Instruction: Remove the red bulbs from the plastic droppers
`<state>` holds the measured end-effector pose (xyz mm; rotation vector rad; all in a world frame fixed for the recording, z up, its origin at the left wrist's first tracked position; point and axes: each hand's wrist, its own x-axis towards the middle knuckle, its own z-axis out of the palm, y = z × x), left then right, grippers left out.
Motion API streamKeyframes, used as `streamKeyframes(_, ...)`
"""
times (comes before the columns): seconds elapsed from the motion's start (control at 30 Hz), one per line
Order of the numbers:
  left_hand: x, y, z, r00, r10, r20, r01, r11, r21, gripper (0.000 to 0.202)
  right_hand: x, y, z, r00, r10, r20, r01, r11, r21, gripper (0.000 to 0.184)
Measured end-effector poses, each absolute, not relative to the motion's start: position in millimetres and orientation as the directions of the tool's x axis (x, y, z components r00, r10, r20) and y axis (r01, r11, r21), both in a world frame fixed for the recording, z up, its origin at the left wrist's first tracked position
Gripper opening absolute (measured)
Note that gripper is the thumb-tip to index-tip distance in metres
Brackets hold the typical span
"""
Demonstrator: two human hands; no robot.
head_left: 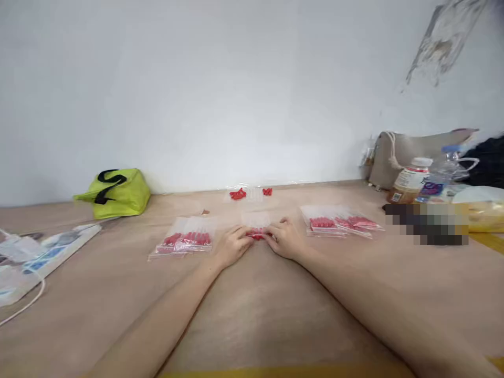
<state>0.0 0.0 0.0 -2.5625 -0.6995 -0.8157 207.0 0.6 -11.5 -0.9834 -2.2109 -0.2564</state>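
Observation:
A clear zip bag (255,218) with small red pieces inside lies flat on the table in front of me. My left hand (233,244) has its fingers closed on the bag's near left corner. At the near right corner, my right hand (286,239) pinches the bag with thumb and fingers. Red pieces (257,234) show between my fingertips; their exact kind is too small to tell. Filled bags (189,237) are stacked to the left of my hands. Another overlapping stack of filled bags (339,220) lies to the right.
Loose red pieces lie in two small piles (238,194) on clear plastic by the wall. A lime-green bag (122,194) sits back left, near a power strip (59,253) with cables. Bottles (411,181) and a beige pouch (417,147) stand at the right.

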Motion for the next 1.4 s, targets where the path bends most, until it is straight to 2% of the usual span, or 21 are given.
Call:
streamKeyframes(0.2,-2,-1,-1,0.689,0.386,0.614,0.532,-0.845,-0.065,0.016,199,2,-12,-0.494,0.572,0.655,0.734,0.678,-0.038,0.014)
streamKeyframes(0.3,-3,-1,-1,0.707,0.417,0.571,0.53,-0.847,-0.038,0.018,197,3,-12,-0.428,0.584,0.69,0.744,0.661,-0.098,0.015)
streamKeyframes(0.47,-3,1,1,0.743,0.436,0.508,0.564,-0.816,-0.124,0.019,196,6,-9,-0.211,0.636,0.743,0.74,0.601,-0.304,0.014)
streamKeyframes(0.63,0,-4,5,0.781,0.419,0.462,0.549,-0.814,-0.19,0.022,202,14,-11,-0.24,0.635,0.735,0.661,0.661,-0.356,0.013)
streamKeyframes(0.7,2,-8,8,0.796,0.404,0.451,0.517,-0.841,-0.158,0.023,205,17,-13,-0.31,0.633,0.71,0.628,0.696,-0.347,0.015)
streamKeyframes(0.77,2,-10,9,0.778,0.426,0.461,0.513,-0.855,-0.076,0.026,210,19,-14,-0.395,0.618,0.68,0.599,0.734,-0.32,0.017)
streamKeyframes(0.9,-5,-7,7,0.615,0.62,0.488,0.676,-0.732,0.078,0.053,216,20,-12,-0.465,0.609,0.642,0.602,0.75,-0.274,0.023)
streamKeyframes(1.07,-12,0,4,0.551,0.728,0.408,0.76,-0.64,0.115,0.046,216,19,-10,-0.383,0.698,0.604,0.678,0.657,-0.33,0.024)
streamKeyframes(1.17,-10,-3,7,0.554,0.722,0.413,0.756,-0.645,0.114,0.04,213,16,-8,-0.219,0.769,0.6,0.767,0.516,-0.382,0.019)
streamKeyframes(1.27,-9,-6,9,0.564,0.702,0.436,0.735,-0.667,0.123,0.033,212,13,-5,-0.043,0.783,0.62,0.821,0.381,-0.425,0.013)
streamKeyframes(1.33,-9,-6,8,0.554,0.703,0.446,0.734,-0.665,0.137,0.029,213,12,-4,-0.051,0.797,0.601,0.82,0.377,-0.43,0.003)
streamKeyframes(1.4,-10,-4,6,0.54,0.71,0.452,0.736,-0.659,0.155,0.026,214,11,-3,-0.133,0.825,0.549,0.786,0.426,-0.448,0.01)
